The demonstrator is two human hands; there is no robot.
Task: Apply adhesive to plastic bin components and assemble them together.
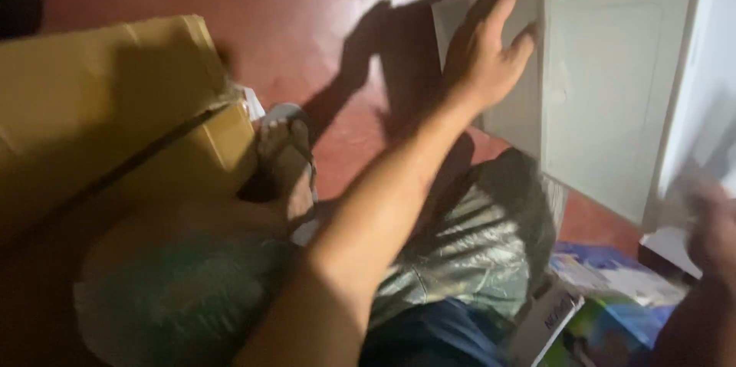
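My left hand (484, 53) reaches forward with its fingers spread and lies flat against the shaded left side of a big white box-like object (606, 91), which has a recessed rectangular panel on its front. The thumb sits at the box's front corner edge. My right hand (713, 240) is a dark blur at the right edge of the view, next to the lower right side of the white object. Whether it grips anything is not clear.
A large brown cardboard box (115, 106) stands at the left on the red floor (307, 22). My foot in a sandal (287, 160) and my bent knees lie below. Colourful printed packages (606, 290) lie at the bottom right.
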